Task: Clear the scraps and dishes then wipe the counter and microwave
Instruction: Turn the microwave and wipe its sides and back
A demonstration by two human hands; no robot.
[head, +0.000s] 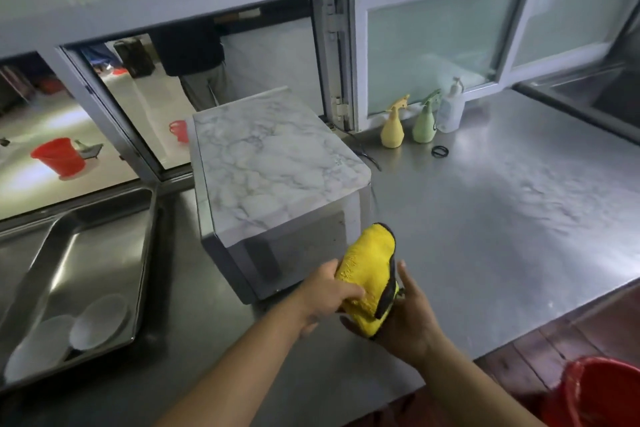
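A yellow cloth (370,270) with a dark edge is held up in front of the microwave (277,163), which has a marbled white top and stands on the steel counter (485,218). My left hand (325,295) grips the cloth's left side with curled fingers. From below and on the right, my right hand (405,319) cups it, thumb raised beside the dark edge. White dishes (97,321) lie in the steel sink (114,239) at the left.
A yellow spray bottle (393,126), a green spray bottle (425,121) and a clear pump bottle (450,107) stand by the window at the back. A black ring (440,151) lies near them. A red bucket (595,392) sits on the floor at the lower right.
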